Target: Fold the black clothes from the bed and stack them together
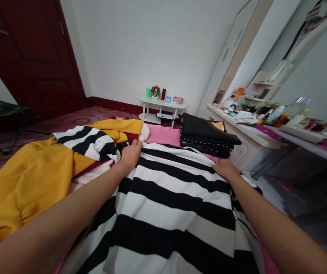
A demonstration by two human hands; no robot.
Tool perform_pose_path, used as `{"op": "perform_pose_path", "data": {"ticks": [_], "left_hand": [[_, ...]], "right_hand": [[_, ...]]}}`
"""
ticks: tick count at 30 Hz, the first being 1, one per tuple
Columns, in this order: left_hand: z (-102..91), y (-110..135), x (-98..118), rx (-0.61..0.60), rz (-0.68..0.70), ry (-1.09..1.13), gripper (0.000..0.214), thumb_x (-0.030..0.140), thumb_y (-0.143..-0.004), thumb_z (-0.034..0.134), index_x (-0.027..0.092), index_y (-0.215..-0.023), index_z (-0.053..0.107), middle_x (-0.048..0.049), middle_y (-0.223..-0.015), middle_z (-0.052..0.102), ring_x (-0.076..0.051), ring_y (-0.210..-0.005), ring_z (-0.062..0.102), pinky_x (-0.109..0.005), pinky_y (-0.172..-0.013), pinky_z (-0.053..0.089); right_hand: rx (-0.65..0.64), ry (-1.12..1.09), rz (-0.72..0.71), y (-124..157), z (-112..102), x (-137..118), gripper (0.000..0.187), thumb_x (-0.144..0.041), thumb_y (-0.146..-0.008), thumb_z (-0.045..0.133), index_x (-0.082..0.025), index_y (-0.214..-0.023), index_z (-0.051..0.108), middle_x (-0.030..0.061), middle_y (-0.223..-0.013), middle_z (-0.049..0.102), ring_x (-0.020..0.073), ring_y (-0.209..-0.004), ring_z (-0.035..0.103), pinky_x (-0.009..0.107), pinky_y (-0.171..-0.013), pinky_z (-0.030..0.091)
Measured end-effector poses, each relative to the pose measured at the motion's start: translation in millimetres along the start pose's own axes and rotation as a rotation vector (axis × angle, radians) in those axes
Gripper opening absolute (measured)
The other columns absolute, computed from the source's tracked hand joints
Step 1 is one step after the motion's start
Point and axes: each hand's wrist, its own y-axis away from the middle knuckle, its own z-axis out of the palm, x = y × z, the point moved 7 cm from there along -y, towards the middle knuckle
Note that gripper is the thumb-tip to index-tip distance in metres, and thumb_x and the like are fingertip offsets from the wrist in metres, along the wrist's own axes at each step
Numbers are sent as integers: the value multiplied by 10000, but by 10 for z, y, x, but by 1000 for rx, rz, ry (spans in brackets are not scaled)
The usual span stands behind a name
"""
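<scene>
A black-and-white striped shirt [177, 194] lies spread out in front of me, its stripes running across and its surface slightly wrinkled. My left hand [132, 155] is closed on its far left edge, with the fingertips partly hidden. At the far right edge, my right hand [225, 168] pinches the same cloth. Pink fabric [163, 134] shows beneath and beyond the shirt. Beside my left hand lies a bunched striped piece of cloth [90, 142], which rests on a mustard-yellow garment [37, 171].
Folded black clothes [200, 133] are stacked just beyond my right hand. A cluttered dressing table [255, 133] stands along the right. Further off is a small white table [163, 102] holding a green cup and flowers. A folding chair [3, 110] and a dark red door [34, 53] are at left.
</scene>
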Motion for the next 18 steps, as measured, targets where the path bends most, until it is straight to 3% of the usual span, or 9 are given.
{"op": "perform_pose_path", "data": {"ticks": [3,7,10,13,16,18], "left_hand": [[-27,-6,7,24,14,5,253,177,-926,321,156,-1104,501,-111,-1062,535,-239,-806,638,-323,-611,452],[-41,1,-41,39,-7,89,234,218,-915,389,181,-1110,513,-92,-1099,539,-228,-861,625,-309,-649,449],[-99,42,-43,76,23,184,220,207,-889,435,209,-1084,537,-65,-1105,553,-211,-910,607,-304,-704,449],[-250,138,23,137,123,211,230,166,-860,454,224,-1049,572,-59,-1088,578,-223,-962,571,-343,-789,438],[-441,308,188,202,327,170,223,136,-835,474,226,-976,620,-76,-1095,598,-274,-1094,489,-461,-952,351],[-509,454,328,192,506,152,219,123,-814,487,221,-944,633,-82,-1137,588,-286,-1166,435,-503,-1023,279]], "right_hand": [[22,-52,-10,-41,-102,-205,347,-274,-665,610,-176,-991,682,147,-1024,676,298,-918,639,359,-705,465],[189,-236,-75,130,-79,-552,467,-422,-834,463,-157,-1197,590,144,-1136,641,271,-1034,596,359,-819,449],[275,-221,-114,318,65,-701,445,-455,-870,408,-165,-1107,649,145,-1115,648,289,-1050,572,390,-859,410],[327,-340,-89,406,116,-646,415,-428,-884,367,-189,-904,705,109,-961,691,259,-924,597,334,-775,405],[336,-456,-77,410,95,-553,441,-412,-890,333,-192,-751,689,77,-786,686,220,-782,595,283,-660,378],[335,-459,-87,408,80,-542,418,-428,-886,353,-199,-754,677,61,-747,674,212,-746,591,278,-634,369]]}}
